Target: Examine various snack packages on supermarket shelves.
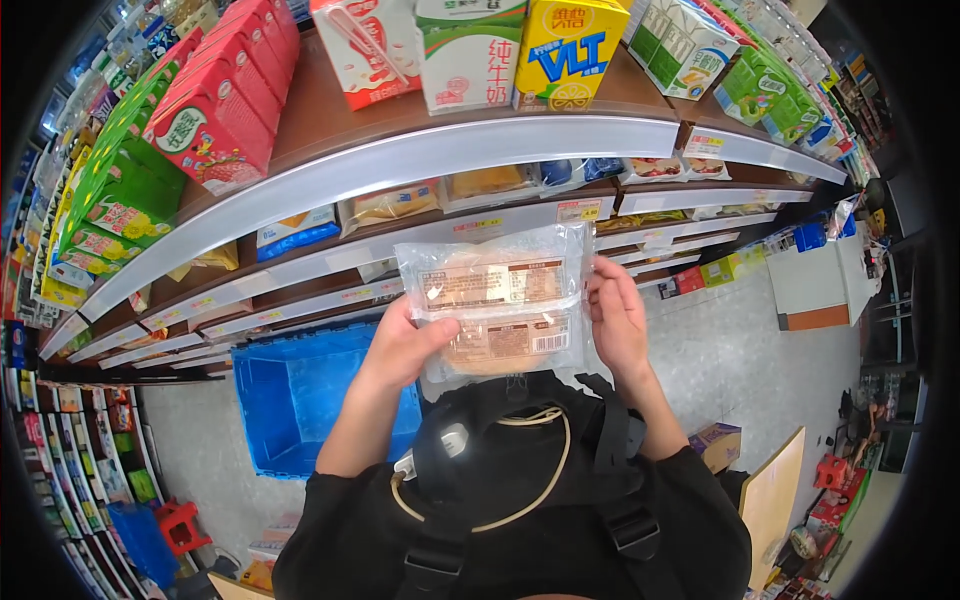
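A clear plastic packet of what looks like bread point(500, 335), light brown and with brown printed panels on the side facing me, is held up in front of my chest. My left hand point(402, 345) grips its left edge, thumb across the front and fingers behind. At the right edge, my right hand point(618, 312) holds the packet with curled fingers, partly hidden by the film. Just beyond the packet run the shelf fronts, with similar wrapped packets point(395, 205) lying on the second shelf.
A blue plastic crate point(256, 405) stands on the floor to the left below my arm. Drink cartons, including a yellow carton point(570, 55) and pink cartons point(225, 115), line the top shelf point(440, 150). A red stool point(182, 527) is at lower left, a wooden board point(775, 500) at lower right.
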Action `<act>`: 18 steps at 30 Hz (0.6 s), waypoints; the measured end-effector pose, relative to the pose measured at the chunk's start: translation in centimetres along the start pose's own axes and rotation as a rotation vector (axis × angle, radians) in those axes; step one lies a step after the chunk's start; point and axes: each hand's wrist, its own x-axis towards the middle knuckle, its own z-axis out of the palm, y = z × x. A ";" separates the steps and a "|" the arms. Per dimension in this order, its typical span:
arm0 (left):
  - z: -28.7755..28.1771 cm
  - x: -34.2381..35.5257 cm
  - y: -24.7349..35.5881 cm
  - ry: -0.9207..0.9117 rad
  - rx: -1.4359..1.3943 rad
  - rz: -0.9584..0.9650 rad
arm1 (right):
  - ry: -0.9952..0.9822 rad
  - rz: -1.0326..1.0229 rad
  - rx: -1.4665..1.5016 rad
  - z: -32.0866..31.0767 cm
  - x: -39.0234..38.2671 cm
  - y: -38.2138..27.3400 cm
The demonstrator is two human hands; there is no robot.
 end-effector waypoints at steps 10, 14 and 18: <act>4.1 2.1 -0.1 -0.001 -0.010 -0.020 | -0.069 -0.982 -1.045 -4.3 4.2 -2.8; 5.4 2.9 -0.6 -0.013 -0.007 -0.069 | -0.159 -1.058 -1.072 -4.8 3.7 -3.9; 5.7 3.4 -1.9 0.015 0.001 -0.105 | -0.256 -0.874 -1.223 -3.8 2.7 -5.7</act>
